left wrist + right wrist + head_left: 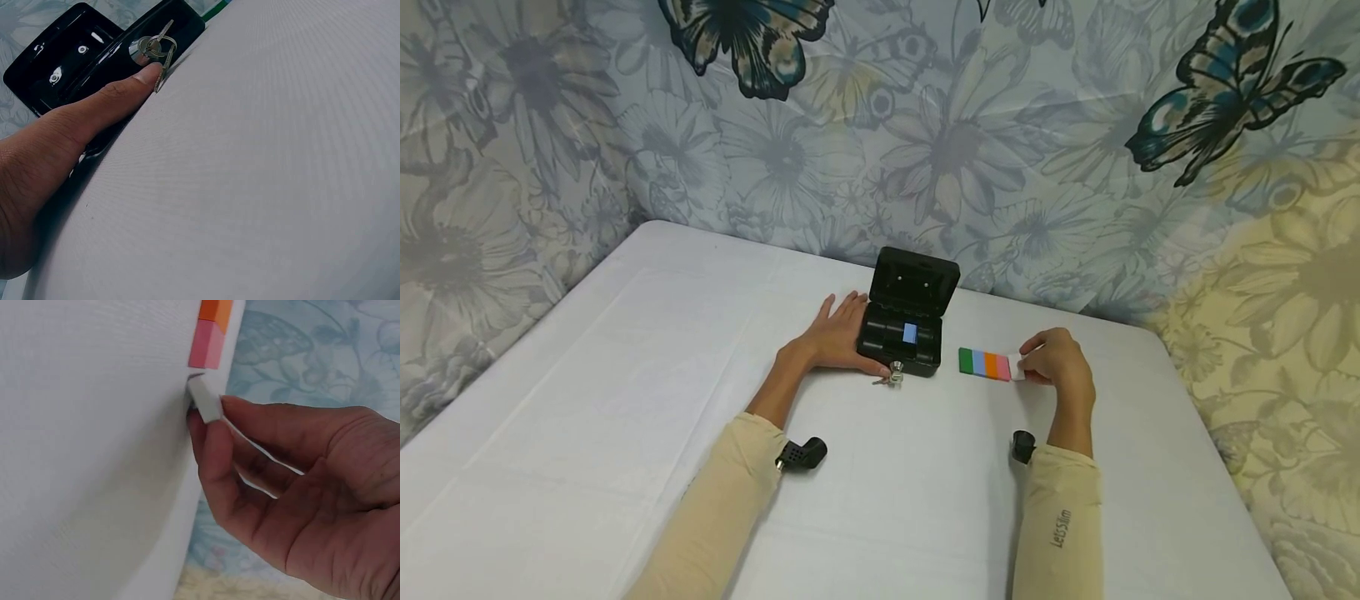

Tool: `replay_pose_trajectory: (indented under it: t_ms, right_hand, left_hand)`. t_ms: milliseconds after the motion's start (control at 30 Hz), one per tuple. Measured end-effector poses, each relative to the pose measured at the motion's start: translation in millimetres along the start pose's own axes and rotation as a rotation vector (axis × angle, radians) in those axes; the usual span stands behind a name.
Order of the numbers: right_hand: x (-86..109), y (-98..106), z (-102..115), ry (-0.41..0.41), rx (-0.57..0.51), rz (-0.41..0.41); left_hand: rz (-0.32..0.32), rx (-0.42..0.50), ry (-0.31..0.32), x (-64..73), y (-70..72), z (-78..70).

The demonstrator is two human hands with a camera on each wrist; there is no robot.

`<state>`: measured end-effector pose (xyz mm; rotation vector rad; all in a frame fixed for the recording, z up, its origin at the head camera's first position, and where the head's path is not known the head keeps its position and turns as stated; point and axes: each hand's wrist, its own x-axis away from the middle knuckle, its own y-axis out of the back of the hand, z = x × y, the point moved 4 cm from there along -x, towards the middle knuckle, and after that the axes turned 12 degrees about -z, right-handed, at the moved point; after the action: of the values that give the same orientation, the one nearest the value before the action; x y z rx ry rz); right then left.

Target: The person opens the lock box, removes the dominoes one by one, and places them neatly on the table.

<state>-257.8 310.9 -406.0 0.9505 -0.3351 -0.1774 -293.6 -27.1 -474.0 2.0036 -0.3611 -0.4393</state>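
A small black cash box stands with its lid raised at the back of the table. My left hand rests against its left side, fingers straight and spread, thumb along the front. In the left wrist view the thumb tip touches the keys hanging from the lock. A light blue piece lies inside the box. To the right, my right hand pinches a small white block between thumb and fingers. That block is at the pink end of a row of coloured blocks, green, light blue, orange and pink.
A white cloth covers the table. Behind it hangs a floral curtain with butterflies, close to the back edge. Black wrist cameras stick out from both sleeves.
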Motion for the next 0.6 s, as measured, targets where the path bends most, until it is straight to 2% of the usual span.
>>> replay_pose_trajectory:
  t_ms: [600]
  right_hand:
    - [-3.5, -3.1, -3.8, -0.007, -0.023, 0.042]
  left_hand:
    - [0.007, 0.012, 0.003, -2.7, -2.4, 2.8]
